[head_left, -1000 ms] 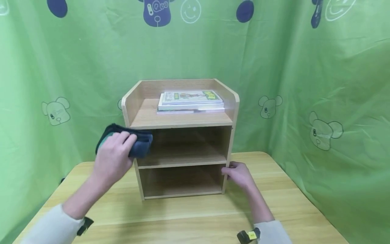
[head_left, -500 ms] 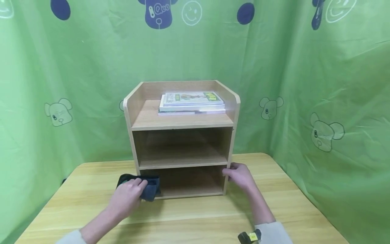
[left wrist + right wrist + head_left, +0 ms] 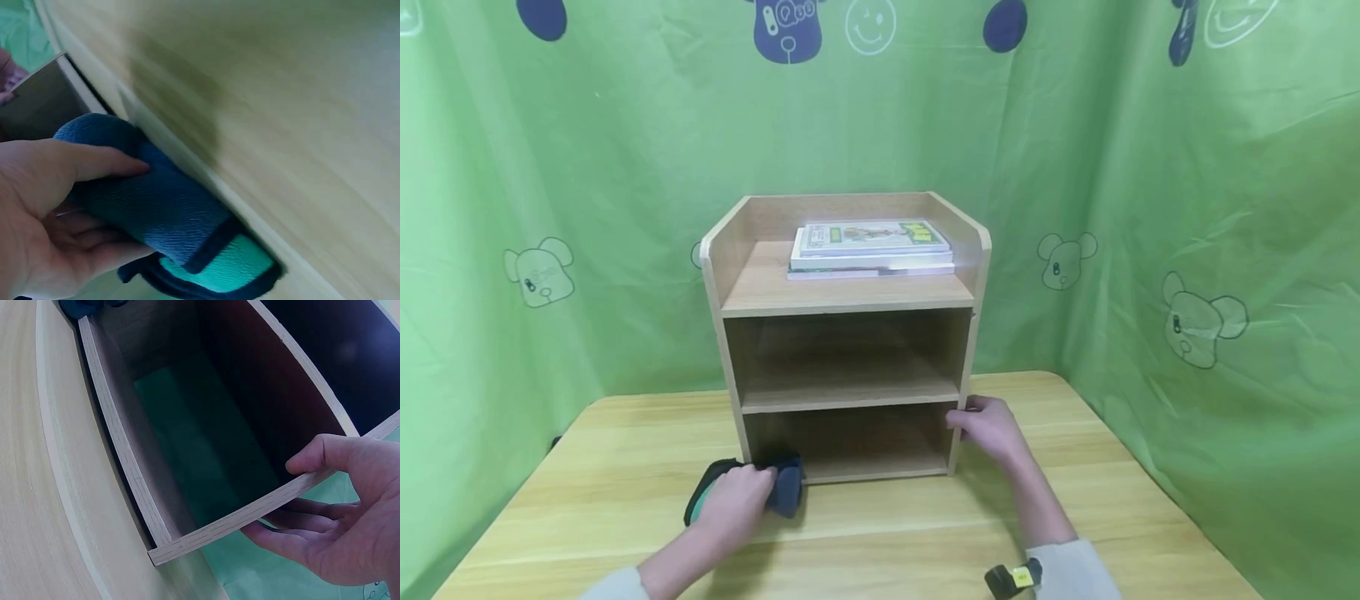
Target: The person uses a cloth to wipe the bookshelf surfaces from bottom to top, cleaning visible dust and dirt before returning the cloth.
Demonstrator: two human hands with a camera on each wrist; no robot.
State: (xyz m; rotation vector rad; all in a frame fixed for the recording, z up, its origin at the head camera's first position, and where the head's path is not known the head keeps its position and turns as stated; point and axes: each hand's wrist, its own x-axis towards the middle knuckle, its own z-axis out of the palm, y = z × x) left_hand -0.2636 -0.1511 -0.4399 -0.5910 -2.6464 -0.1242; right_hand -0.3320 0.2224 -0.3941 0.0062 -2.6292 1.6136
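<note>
A wooden three-tier shelf (image 3: pixel 848 302) stands upright on the table. My left hand (image 3: pixel 732 502) grips a folded cloth (image 3: pixel 787 490), dark blue and green with black edging, at the shelf's lower left front corner. In the left wrist view the thumb presses on the blue cloth (image 3: pixel 165 209) from one side with the fingers on the other, and the cloth lies against a wooden surface. My right hand (image 3: pixel 991 429) holds the right side panel (image 3: pixel 234 519) low down, thumb on the inner face and fingers on the outer face.
Several books (image 3: pixel 871 250) lie stacked on the shelf's top tier. The light wooden table (image 3: pixel 925 533) extends to both sides and in front. Green curtains (image 3: pixel 1187 208) with cartoon prints hang behind and at both sides. A black strap (image 3: pixel 1003 582) with a yellow label is at my right sleeve.
My left hand has moved the cloth down along the shelf's left side, from the middle tier's height to the bottom corner. The right hand stays on the side panel.
</note>
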